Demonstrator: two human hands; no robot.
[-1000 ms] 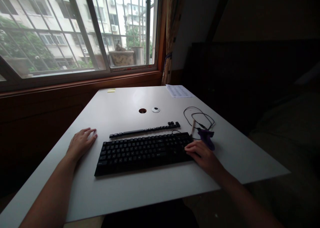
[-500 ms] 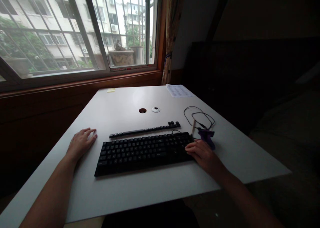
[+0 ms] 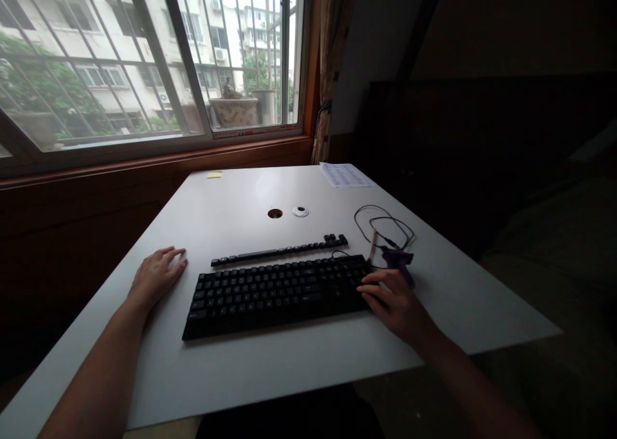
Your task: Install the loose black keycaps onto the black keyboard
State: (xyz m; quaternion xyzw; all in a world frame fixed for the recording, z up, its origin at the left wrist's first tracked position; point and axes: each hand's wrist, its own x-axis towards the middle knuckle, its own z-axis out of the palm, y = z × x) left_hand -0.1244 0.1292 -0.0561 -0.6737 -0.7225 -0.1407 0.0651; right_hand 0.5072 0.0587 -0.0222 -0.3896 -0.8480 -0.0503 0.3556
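A black keyboard (image 3: 270, 294) lies across the white table, its front strip bare of keycaps. Behind it, loose black keycaps (image 3: 279, 251) stand in a long row, with a few more at the row's right end. My right hand (image 3: 393, 301) is over the keyboard's right end, fingers bent and somewhat apart at the number-pad keys; I see nothing held between them. Just behind that hand is a purple object (image 3: 398, 258), partly covered by it, and a thin light-coloured stick or brush (image 3: 373, 245). To the keyboard's left, my left hand (image 3: 157, 273) rests flat on the table with loose fingers.
A thin black cable (image 3: 385, 217) lies coiled at the right. Farther back are a round table hole (image 3: 274, 213), its white cover (image 3: 301, 211), printed paper sheets (image 3: 344, 175) and yellow sticky notes (image 3: 214, 174). A barred window (image 3: 144, 60) stands beyond the table.
The fingers of my right hand have spread from a closer bunch, and the hand has shifted slightly at the keyboard's right end. My left hand stays where it was.
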